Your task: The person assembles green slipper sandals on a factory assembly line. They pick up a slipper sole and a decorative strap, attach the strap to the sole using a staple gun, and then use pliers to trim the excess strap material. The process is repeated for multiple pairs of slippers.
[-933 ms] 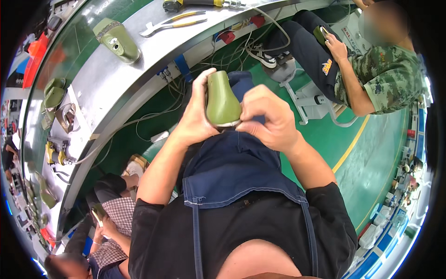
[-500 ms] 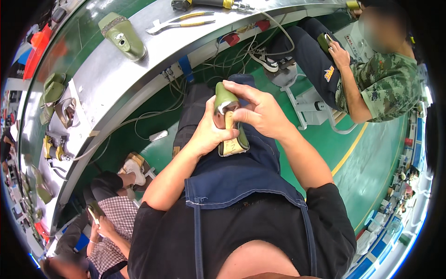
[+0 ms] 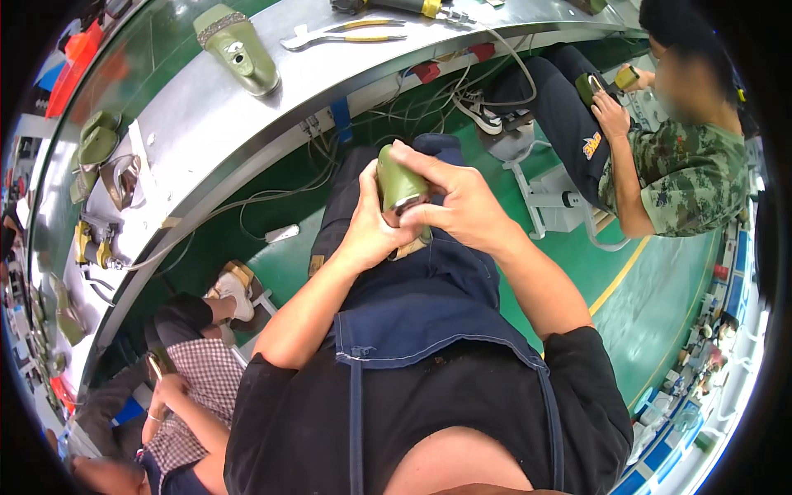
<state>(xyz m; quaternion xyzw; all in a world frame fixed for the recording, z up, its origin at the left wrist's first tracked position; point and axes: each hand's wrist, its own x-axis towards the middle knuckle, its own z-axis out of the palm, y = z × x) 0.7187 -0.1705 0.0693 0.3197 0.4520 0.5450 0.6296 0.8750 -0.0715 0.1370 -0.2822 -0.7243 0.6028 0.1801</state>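
Observation:
Both my hands hold a green shoe (image 3: pixel 399 178) above my lap, its rounded toe pointing away from me. My left hand (image 3: pixel 365 224) wraps its left side, fingers mostly hidden behind the shoe. With its fingers over the toe and its thumb at the opening, my right hand (image 3: pixel 464 198) grips the right side. Below the thumbs, part of a yellowish block (image 3: pixel 422 241), like a shoe last, shows at the heel end; the rest is covered by my hands and the shoe. A dark blue apron (image 3: pixel 429 330) lies beneath.
On the curved metal bench (image 3: pixel 186 124) lie another green shoe (image 3: pixel 241 58), yellow-handled pincers (image 3: pixel 351 35) and a yellow-black power tool (image 3: pixel 396 7). More shoes (image 3: pixel 99 144) stand at left. Cables (image 3: pixel 437 103) hang below. Co-workers sit at right (image 3: pixel 685 165) and lower left (image 3: pixel 194 388).
The shoe has tilted, so more of its green toe and less of the yellowish block shows. My view has shifted slightly. The right co-worker's other hand now shows, holding a yellowish-green piece.

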